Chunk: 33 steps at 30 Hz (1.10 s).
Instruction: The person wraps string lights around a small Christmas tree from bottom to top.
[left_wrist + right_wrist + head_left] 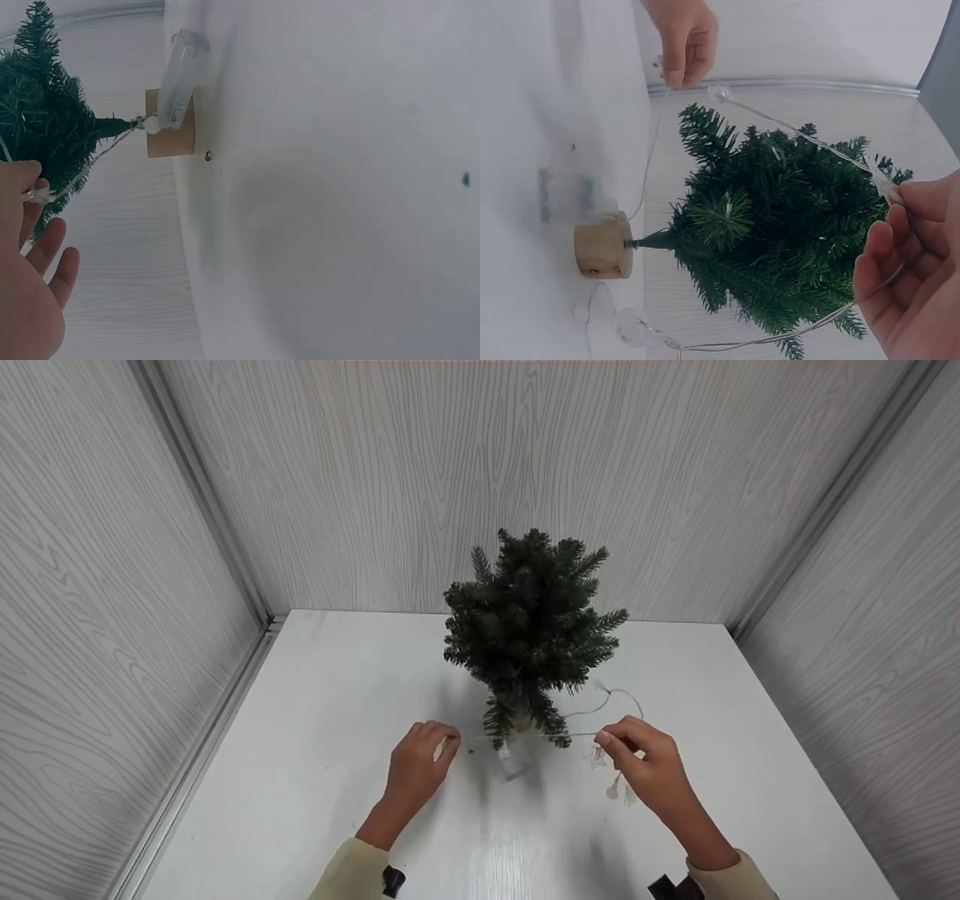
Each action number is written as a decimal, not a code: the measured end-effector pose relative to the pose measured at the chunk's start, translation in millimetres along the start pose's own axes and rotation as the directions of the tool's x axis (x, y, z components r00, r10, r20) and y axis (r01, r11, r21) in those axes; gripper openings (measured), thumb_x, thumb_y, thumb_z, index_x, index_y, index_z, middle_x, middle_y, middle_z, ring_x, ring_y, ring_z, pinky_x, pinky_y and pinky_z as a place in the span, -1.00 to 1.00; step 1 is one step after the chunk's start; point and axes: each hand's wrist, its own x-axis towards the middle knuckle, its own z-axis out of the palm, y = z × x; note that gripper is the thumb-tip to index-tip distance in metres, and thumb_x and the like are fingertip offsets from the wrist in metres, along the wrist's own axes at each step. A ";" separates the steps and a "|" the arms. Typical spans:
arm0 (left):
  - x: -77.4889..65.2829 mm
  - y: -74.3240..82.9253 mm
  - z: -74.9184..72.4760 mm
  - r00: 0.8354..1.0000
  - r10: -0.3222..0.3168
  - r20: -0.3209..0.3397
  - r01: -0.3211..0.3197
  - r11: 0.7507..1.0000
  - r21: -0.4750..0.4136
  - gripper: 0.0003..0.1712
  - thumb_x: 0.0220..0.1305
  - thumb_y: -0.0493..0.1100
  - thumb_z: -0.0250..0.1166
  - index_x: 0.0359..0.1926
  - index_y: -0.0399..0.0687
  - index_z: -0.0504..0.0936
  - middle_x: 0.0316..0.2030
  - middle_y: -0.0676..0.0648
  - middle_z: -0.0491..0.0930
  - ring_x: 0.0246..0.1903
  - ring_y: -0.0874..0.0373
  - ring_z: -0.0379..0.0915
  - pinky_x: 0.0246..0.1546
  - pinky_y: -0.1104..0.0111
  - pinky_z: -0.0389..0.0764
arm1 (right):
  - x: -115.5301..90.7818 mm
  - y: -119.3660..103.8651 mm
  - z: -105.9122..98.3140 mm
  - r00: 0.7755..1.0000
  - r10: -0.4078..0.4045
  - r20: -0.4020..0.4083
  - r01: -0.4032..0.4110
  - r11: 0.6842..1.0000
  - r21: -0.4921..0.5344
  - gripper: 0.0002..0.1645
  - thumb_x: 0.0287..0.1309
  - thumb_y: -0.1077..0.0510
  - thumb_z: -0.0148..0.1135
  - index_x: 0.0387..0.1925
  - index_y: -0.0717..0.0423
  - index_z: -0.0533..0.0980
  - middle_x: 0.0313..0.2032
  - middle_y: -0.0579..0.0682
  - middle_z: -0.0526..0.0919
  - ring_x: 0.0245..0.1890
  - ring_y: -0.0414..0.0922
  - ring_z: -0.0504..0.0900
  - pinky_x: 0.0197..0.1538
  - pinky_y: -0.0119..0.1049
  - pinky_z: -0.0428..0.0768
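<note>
From head, looks forward-down over tabletop (337,697) from near side. From left and right wrists, looks in closer, rolled opposite ways, sharing tree (765,217) and wooden base (602,251).

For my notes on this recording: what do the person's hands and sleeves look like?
Both the left hand and right hand are bare, with no gloves. The left sleeve and right sleeve are pale yellowish beige. A small black object shows beside the left cuff, another beside the right.
</note>
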 end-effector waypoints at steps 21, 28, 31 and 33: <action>50.2 16.3 4.1 0.978 -0.054 -0.201 0.064 0.997 0.041 -0.86 0.23 -0.11 0.47 -0.18 0.09 0.73 -0.28 0.10 0.70 -0.29 0.17 0.53 -0.36 0.31 0.61 | -2.4 2.0 -18.8 0.994 0.018 -0.106 -0.019 1.000 -0.006 -0.79 0.19 0.49 0.29 -0.29 0.15 0.65 -0.54 -0.02 0.50 -0.58 -0.16 0.46 -0.47 -0.48 0.45; 54.8 25.0 6.5 0.981 -0.079 -0.176 0.068 0.995 -0.068 -0.82 0.21 -0.15 0.50 -0.17 0.03 0.71 -0.29 0.10 0.69 -0.28 0.20 0.51 -0.38 0.31 0.61 | -6.3 15.9 -34.8 0.982 0.158 -0.105 -0.160 0.987 -0.013 -0.86 0.29 0.35 0.29 -0.29 0.06 0.67 -0.53 -0.10 0.53 -0.55 -0.11 0.51 -0.46 -0.43 0.50; 53.8 29.3 5.6 0.986 -0.078 -0.148 0.061 0.991 -0.118 -0.82 0.23 -0.12 0.48 -0.17 0.02 0.70 -0.28 0.11 0.67 -0.27 0.20 0.51 -0.37 0.30 0.60 | -9.1 26.4 -43.6 0.967 0.233 -0.100 -0.237 0.971 -0.031 -0.90 0.29 0.31 0.31 -0.28 0.07 0.68 -0.52 -0.12 0.54 -0.54 -0.10 0.52 -0.46 -0.42 0.50; 52.7 31.9 5.0 0.988 -0.076 -0.133 0.057 0.988 -0.142 -0.84 0.25 -0.10 0.46 -0.17 0.05 0.69 -0.28 0.12 0.66 -0.26 0.21 0.51 -0.38 0.31 0.59 | -10.2 33.5 -49.2 0.956 0.280 -0.091 -0.284 0.958 -0.041 -0.91 0.29 0.28 0.32 -0.27 0.05 0.68 -0.50 -0.09 0.56 -0.53 -0.12 0.52 -0.46 -0.41 0.50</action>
